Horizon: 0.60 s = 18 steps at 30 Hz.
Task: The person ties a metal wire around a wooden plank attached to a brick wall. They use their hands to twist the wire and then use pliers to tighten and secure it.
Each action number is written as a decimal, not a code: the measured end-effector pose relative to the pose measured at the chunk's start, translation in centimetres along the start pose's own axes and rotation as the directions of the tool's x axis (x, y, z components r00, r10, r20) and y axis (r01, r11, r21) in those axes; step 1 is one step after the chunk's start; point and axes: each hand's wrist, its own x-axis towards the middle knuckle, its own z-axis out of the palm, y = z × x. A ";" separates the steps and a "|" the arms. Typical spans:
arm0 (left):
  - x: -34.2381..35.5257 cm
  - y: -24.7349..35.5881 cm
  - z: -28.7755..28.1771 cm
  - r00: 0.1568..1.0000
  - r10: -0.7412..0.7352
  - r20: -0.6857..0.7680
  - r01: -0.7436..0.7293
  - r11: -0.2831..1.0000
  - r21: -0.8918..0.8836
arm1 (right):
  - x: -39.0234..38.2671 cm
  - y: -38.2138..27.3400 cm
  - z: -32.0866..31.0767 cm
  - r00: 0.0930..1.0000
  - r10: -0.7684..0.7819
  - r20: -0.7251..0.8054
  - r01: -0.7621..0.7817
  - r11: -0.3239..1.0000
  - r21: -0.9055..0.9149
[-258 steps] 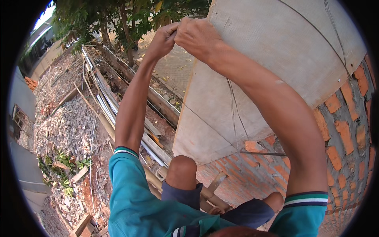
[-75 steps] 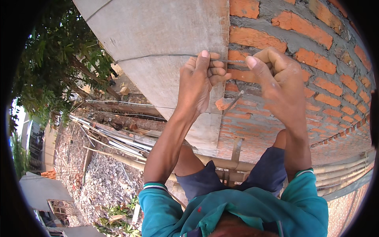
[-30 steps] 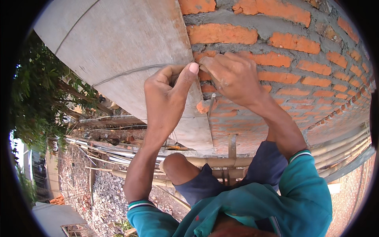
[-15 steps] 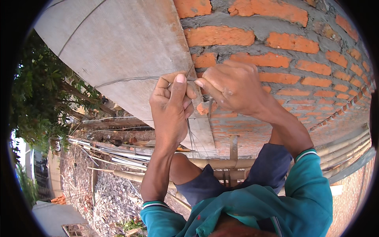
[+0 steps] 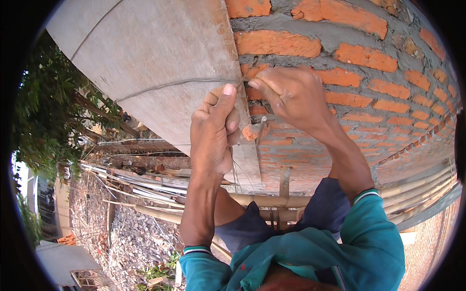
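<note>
Thin tie wire [image 5: 170, 85] in a few strands runs across the grey board [image 5: 160, 48] and crosses itself at the board's edge against the brick wall [image 5: 279, 42]. My right hand [image 5: 293, 97] is closed in a pinch on the wire just right of that crossing. Just left of it, my left hand [image 5: 213, 128] has its fingers curled and its thumb up. Loose thin wires [image 5: 235, 169] hang below the left palm, apparently held in the curled fingers. Under my hands a metal rod [image 5: 262, 128] sticks out beside a broken brick bit [image 5: 250, 132].
Bamboo poles [image 5: 272, 201] run across below me, near my knees. More poles [image 5: 412, 186] lie along the wall at the right. Far down at the left are rubble [image 5: 138, 237] and leafy branches [image 5: 48, 106]. Another wire [image 5: 94, 31] crosses the board higher up.
My right hand has moved slightly up with the wire, and the strands now rise to the board's edge. My left hand has dropped a little away from the crossing.
</note>
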 end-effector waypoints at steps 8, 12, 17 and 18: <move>2.0 0.2 -1.3 0.961 0.274 0.021 -0.259 0.875 0.409 | 0.1 0.0 -0.2 0.999 0.044 0.017 -0.042 0.996 -0.081; 2.5 0.0 -1.5 0.928 0.369 0.047 -0.350 0.823 0.447 | 0.2 0.3 -0.1 0.998 0.065 0.024 -0.063 0.995 -0.082; 1.7 1.8 -1.3 0.966 0.253 0.056 -0.252 0.863 0.438 | 0.0 0.9 0.3 0.999 0.036 -0.020 -0.037 0.997 -0.066; 1.3 2.1 -1.0 0.980 0.194 0.046 -0.197 0.902 0.384 | -0.1 1.0 0.5 1.000 0.008 -0.029 -0.011 0.992 -0.127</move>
